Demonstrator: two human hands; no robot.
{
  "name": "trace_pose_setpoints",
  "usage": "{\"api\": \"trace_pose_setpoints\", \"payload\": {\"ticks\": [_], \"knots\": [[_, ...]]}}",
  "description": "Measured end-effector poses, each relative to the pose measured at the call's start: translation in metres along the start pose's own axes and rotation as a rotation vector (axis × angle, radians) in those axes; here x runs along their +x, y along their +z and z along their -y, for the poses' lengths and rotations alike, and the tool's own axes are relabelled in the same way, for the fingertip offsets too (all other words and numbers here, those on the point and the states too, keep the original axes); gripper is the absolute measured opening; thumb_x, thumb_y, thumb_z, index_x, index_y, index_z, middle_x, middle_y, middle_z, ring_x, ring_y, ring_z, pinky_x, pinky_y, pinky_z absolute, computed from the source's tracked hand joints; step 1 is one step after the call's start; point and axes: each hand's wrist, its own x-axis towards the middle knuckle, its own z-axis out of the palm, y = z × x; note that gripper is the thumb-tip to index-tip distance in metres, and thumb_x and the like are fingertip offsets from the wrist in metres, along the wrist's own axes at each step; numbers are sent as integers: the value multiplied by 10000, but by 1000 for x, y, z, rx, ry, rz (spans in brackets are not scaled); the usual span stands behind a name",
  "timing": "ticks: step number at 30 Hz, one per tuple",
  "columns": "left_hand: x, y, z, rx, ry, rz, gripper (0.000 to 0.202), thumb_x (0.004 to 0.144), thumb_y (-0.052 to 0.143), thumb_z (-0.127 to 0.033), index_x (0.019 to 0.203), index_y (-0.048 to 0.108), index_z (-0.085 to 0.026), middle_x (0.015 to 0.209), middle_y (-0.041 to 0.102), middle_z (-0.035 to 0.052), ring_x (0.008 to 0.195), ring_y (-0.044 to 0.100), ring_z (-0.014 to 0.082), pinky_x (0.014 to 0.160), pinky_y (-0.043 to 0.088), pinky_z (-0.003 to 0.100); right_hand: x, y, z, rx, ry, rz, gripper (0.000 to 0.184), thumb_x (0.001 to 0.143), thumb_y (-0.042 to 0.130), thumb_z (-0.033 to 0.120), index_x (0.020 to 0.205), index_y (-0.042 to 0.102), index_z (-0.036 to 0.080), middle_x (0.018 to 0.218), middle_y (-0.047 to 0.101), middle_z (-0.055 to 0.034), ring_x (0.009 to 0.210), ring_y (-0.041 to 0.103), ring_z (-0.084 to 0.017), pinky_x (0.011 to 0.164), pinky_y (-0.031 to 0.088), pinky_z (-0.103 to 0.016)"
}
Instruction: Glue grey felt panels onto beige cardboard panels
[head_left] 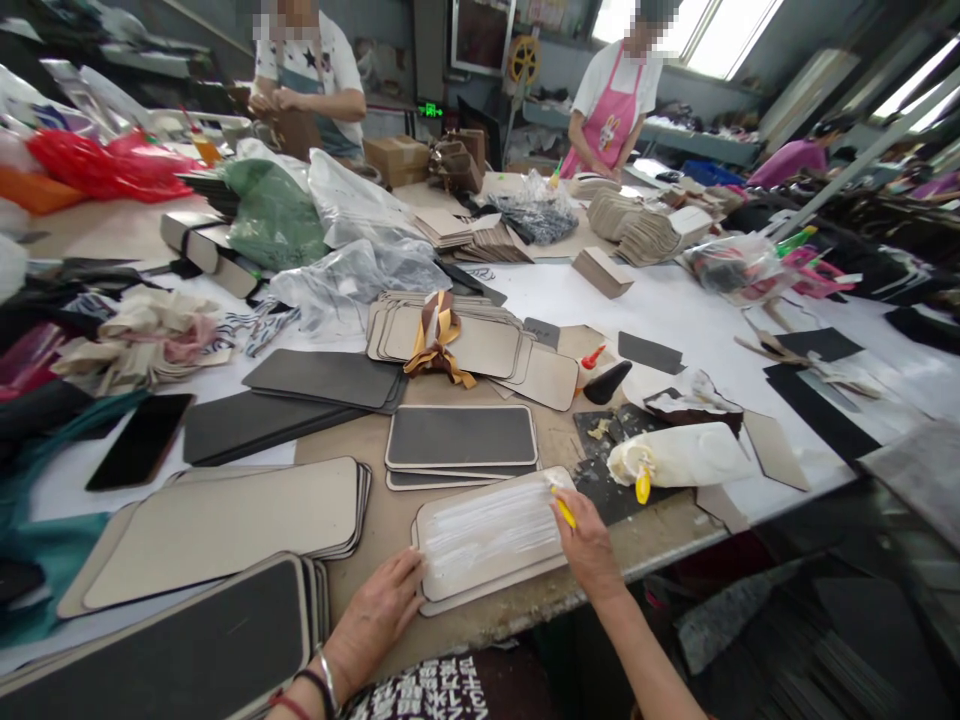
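Note:
A beige rounded panel (pixel 480 590) lies on the table in front of me, its top streaked with white glue (pixel 480 525). Another panel shows beneath it. My left hand (pixel 382 605) grips the panel's left edge with bent fingers. Pinched in my right hand (pixel 590 540) is a small yellow glue spreader (pixel 564 507), its tip on the glue near the far right corner. A white glue bottle (pixel 697 455) lies on its side to the right, with a yellow piece at its smeared mouth. Just beyond the glued panel sits a short stack of grey-faced panels (pixel 461 437).
Beige panels (pixel 225 530) and dark panels (pixel 172 640) are stacked at left, near a phone (pixel 140 440). A ribbon-tied bundle (pixel 480 345) lies farther back. The table edge (pixel 667 560) runs close by my right forearm. Two people stand across the table.

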Motion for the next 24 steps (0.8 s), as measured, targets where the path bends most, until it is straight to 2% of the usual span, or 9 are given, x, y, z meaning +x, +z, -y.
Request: {"api": "trace_pose_setpoints", "payload": {"ticks": [3, 8, 13, 16, 19, 21, 24], "knots": [[1, -1, -2, -13, -30, 19, 236, 844, 471, -229, 1059, 567, -218, 1073, 617, 44, 1022, 576, 187, 903, 499, 315, -3, -1, 18, 91, -44, 78, 203, 894, 421, 320, 986, 569, 215, 923, 632, -68, 899, 594, -191, 802, 512, -352], [7, -8, -12, -5, -90, 123, 234, 810, 512, -169, 1039, 560, -174, 1084, 600, 80, 1063, 541, 207, 935, 473, 361, -4, 1, 50, 176, -49, 101, 166, 884, 450, 275, 990, 561, 211, 922, 624, -65, 886, 597, -190, 797, 511, -350], [10, -12, -18, 12, -130, 167, 286, 760, 582, -133, 1044, 549, -123, 1075, 596, 102, 1076, 523, 236, 950, 458, 382, -9, 30, 87, 281, -165, 205, 183, 881, 453, 212, 1040, 543, 225, 943, 620, -62, 917, 583, -187, 814, 512, -342], [7, -10, -18, 18, -131, 156, 316, 753, 582, -118, 1065, 536, -109, 1083, 594, 109, 1076, 520, 243, 944, 463, 385, -14, 50, 108, 254, -275, 259, 230, 873, 449, 170, 1082, 531, 217, 956, 618, -76, 923, 576, -202, 813, 515, -355], [5, -7, -17, 10, -123, 132, 298, 751, 573, -109, 1047, 540, -107, 1074, 591, 112, 1069, 519, 242, 937, 466, 392, -18, 60, 123, 247, -350, 319, 238, 855, 449, 130, 1065, 538, 200, 953, 617, -87, 903, 577, -211, 790, 525, -361], [4, -5, -17, 14, -120, 109, 244, 761, 563, -112, 1005, 553, -108, 1046, 592, 109, 1030, 536, 230, 921, 476, 381, -23, 59, 130, 284, -375, 397, 239, 844, 447, 103, 1049, 536, 186, 958, 614, -91, 908, 571, -210, 782, 527, -357], [5, -4, -18, 37, -90, 81, 186, 784, 542, -117, 969, 558, -110, 973, 598, 88, 957, 558, 207, 901, 485, 368, -30, 45, 133, 354, -354, 511, 259, 844, 429, 85, 1066, 518, 184, 968, 611, -86, 915, 562, -202, 787, 519, -349]]}}
